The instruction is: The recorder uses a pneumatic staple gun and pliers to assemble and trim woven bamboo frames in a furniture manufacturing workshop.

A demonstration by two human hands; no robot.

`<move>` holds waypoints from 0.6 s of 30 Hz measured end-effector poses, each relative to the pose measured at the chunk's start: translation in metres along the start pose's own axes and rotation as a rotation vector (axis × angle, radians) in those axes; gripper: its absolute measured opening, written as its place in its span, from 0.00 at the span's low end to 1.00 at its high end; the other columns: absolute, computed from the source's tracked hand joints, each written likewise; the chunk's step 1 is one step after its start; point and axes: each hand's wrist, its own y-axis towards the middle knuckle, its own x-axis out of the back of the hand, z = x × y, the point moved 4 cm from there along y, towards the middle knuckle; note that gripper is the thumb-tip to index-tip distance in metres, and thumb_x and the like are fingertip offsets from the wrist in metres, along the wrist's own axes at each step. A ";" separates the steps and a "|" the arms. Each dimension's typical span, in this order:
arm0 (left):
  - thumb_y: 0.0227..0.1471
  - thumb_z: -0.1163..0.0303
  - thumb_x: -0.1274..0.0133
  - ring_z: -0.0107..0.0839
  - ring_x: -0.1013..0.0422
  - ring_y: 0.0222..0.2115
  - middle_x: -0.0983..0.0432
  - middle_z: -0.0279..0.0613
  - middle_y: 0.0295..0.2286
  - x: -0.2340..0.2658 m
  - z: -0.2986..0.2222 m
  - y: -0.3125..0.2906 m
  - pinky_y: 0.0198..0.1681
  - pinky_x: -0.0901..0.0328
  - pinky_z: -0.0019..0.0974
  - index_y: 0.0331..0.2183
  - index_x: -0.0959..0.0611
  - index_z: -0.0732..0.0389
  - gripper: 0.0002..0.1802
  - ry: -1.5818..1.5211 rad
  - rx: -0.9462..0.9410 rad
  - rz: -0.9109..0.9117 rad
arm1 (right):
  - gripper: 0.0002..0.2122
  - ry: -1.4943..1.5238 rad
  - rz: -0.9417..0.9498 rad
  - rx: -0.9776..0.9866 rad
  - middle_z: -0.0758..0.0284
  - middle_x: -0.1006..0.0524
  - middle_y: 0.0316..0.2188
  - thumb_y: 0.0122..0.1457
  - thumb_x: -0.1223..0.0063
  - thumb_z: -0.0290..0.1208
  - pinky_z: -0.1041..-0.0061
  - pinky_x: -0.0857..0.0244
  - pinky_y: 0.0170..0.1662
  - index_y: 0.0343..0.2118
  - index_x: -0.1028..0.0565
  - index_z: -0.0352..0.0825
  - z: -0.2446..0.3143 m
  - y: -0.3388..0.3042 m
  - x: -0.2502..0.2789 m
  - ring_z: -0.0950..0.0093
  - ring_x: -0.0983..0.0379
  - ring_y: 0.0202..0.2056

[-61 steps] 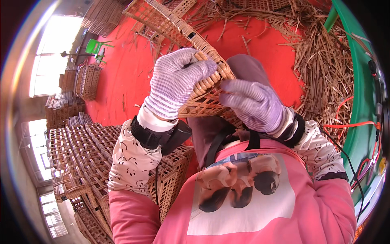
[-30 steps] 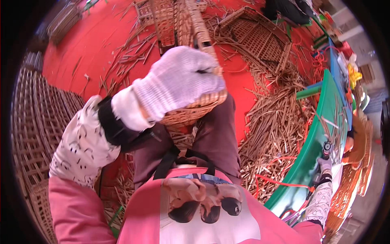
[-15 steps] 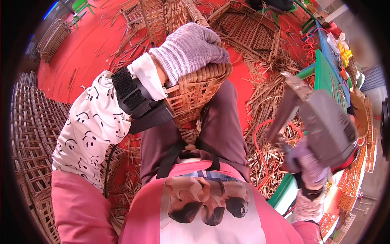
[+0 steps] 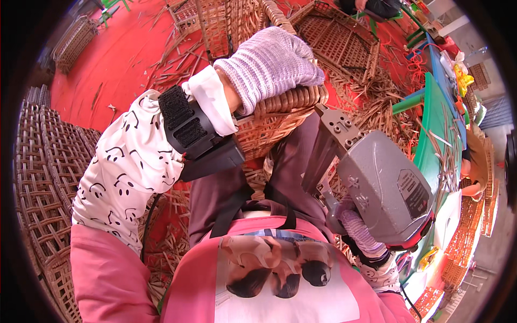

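My left hand, in a striped lilac knit glove, is closed over the thick wrapped rim of a brown wicker basket standing between my knees. The fingertips are tucked out of sight at the rim. My right hand, gloved alike, grips the handle of a grey nail gun with a bulky rounded body and a long magazine. The gun's metal nose points up and left, close by the basket's right rim corner; whether it touches the rim I cannot tell.
Stacked woven panels stand at the left. More wicker baskets lie ahead on the red floor, among scattered cane strips. A green table with loose strips stands at the right, with another person's arm beyond it.
My right hand has swung the nail gun in from the right, up to the basket's rim. My left hand still grips the rim; the view has shifted a little.
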 end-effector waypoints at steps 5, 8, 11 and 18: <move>0.41 0.70 0.42 0.17 0.33 0.19 0.27 0.33 0.17 0.013 -0.009 -0.020 0.25 0.37 0.24 0.25 0.18 0.65 0.08 0.559 -0.619 -0.190 | 0.08 -0.059 0.024 0.095 0.72 0.35 0.15 0.45 0.49 0.19 0.77 0.36 0.29 0.30 0.32 0.34 0.013 0.006 -0.007 0.79 0.37 0.14; 0.41 0.70 0.42 0.17 0.34 0.18 0.28 0.33 0.16 -0.003 0.007 0.002 0.24 0.38 0.24 0.25 0.18 0.66 0.08 0.077 -0.259 -0.065 | 0.08 -0.138 -0.010 0.102 0.72 0.35 0.15 0.45 0.49 0.19 0.77 0.36 0.29 0.30 0.32 0.34 0.000 0.007 -0.003 0.79 0.37 0.14; 0.41 0.69 0.41 0.16 0.35 0.18 0.28 0.32 0.16 -0.002 0.002 0.004 0.23 0.39 0.24 0.25 0.18 0.65 0.09 0.091 -0.179 -0.025 | 0.08 -0.193 -0.021 0.142 0.72 0.35 0.15 0.45 0.49 0.19 0.77 0.36 0.29 0.30 0.32 0.34 0.001 0.007 -0.002 0.79 0.37 0.14; 0.41 0.68 0.41 0.16 0.34 0.19 0.27 0.32 0.17 0.005 -0.009 -0.012 0.25 0.38 0.24 0.26 0.18 0.65 0.10 0.546 -0.605 -0.175 | 0.08 -0.385 -0.041 0.294 0.72 0.35 0.15 0.45 0.49 0.19 0.77 0.36 0.29 0.30 0.32 0.34 0.010 0.009 -0.012 0.79 0.37 0.14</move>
